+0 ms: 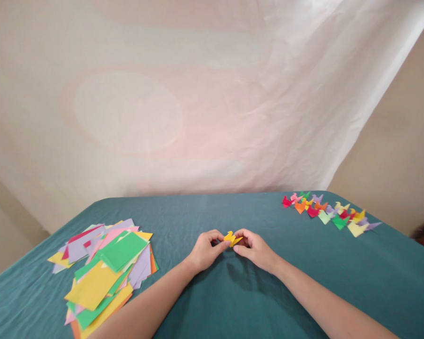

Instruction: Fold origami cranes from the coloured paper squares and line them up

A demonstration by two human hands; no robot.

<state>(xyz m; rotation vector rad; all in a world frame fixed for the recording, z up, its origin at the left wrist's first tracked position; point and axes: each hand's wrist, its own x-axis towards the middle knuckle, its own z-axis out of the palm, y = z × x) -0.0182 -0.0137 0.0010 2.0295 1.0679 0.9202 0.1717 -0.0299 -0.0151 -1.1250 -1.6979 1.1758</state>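
A small yellow origami bird [230, 238] is held between my two hands over the middle of the table. My left hand [207, 249] pinches its left side between thumb and fingers. On the other side, my right hand [253, 248] has its curled fingers and thumb at the bird's pointed right end. The bird's head points up and its body looks folded; parts of it are hidden behind my fingertips.
A loose heap of coloured paper sheets [125, 249] spreads over the table's left side. Several finished origami birds [313, 212] in mixed colours stand in rows at the back right. A teal cloth [198, 212] covers the table, and a pale sheet [212, 103] hangs behind it.
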